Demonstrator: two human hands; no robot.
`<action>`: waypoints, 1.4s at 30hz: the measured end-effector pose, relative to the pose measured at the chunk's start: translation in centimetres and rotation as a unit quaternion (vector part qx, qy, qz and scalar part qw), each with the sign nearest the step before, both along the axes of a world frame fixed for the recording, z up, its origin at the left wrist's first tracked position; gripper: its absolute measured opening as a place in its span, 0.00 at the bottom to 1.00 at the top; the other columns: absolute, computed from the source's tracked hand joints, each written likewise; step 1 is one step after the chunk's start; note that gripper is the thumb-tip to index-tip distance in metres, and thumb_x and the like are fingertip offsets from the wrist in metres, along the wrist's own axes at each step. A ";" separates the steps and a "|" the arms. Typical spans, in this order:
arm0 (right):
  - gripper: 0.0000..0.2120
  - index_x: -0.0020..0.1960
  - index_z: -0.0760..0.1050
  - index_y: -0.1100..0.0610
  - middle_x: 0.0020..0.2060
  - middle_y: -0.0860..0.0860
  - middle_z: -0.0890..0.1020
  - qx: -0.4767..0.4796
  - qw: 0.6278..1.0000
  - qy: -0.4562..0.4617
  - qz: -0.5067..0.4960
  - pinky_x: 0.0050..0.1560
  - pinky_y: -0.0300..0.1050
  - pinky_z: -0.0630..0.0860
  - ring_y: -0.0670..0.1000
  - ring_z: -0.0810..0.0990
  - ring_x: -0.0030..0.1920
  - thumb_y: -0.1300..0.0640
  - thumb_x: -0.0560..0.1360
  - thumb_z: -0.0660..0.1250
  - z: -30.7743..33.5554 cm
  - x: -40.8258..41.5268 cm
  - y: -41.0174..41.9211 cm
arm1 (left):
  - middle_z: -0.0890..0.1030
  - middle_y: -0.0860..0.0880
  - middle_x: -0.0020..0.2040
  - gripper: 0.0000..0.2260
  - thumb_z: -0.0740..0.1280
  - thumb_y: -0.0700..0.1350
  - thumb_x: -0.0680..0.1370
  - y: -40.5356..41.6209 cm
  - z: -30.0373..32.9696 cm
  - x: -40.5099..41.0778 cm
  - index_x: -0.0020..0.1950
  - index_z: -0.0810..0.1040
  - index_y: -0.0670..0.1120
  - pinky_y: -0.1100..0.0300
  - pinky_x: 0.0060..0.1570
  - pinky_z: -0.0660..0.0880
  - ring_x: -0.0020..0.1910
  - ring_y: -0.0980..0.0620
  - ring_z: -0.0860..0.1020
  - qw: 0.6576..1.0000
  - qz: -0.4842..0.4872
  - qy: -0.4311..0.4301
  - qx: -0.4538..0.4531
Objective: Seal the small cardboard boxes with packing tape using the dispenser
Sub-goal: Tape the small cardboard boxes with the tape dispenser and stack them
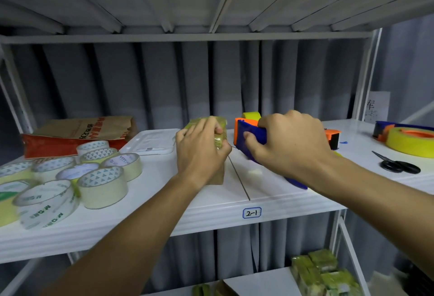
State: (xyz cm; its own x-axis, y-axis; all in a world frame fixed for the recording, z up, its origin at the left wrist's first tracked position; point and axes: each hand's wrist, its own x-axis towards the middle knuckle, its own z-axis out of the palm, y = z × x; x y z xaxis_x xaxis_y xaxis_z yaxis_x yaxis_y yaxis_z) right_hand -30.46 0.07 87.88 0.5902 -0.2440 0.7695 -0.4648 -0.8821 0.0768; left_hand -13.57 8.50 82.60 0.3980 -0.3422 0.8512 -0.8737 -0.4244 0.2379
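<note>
White shelf [145,204] stood before grey curtain [164,79]. Small box [217,154], wrapped in yellowish tape, sat mid-shelf. Left hand [199,152] gripped box, fingers curled over top. Right hand [288,145] held blue-orange tape dispenser [249,138] just beside box, fingers wrapped round it. Tape rolls [70,178] lay at left, near brown paper bag [77,136] and white tray [152,141]. Black scissors [397,165] and second dispenser [406,138] lay at right.
</note>
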 end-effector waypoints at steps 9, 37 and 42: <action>0.20 0.35 0.73 0.53 0.27 0.50 0.76 0.021 0.999 -0.019 0.022 0.29 0.41 0.63 0.56 0.74 0.30 0.39 0.70 0.54 -0.7 -0.8 -1.4 | 0.72 0.55 0.71 0.28 0.73 0.52 0.70 0.0 -1.4 -0.3 0.69 0.71 0.54 0.40 0.75 0.50 0.78 0.42 0.52 0.996 0.048 0.074 0.014; 0.21 0.28 0.62 0.50 0.21 0.45 0.67 0.050 0.995 -0.079 0.037 0.27 0.39 0.55 0.47 0.67 0.24 0.41 0.74 0.60 -0.4 -2.9 1.5 | 0.67 0.47 0.72 0.50 0.80 0.62 0.62 5.5 0.3 0.6 0.75 0.58 0.51 0.58 0.56 0.67 0.68 0.46 0.71 0.971 -0.017 0.219 -0.092; 0.19 0.31 0.64 0.51 0.22 0.45 0.66 0.015 0.998 -0.058 -0.001 0.27 0.40 0.53 0.52 0.67 0.25 0.39 0.75 0.59 0.2 -3.8 3.5 | 0.67 0.49 0.71 0.47 0.80 0.62 0.63 7.6 1.9 -0.4 0.75 0.60 0.52 0.59 0.56 0.67 0.68 0.49 0.71 0.977 -0.052 0.169 -0.117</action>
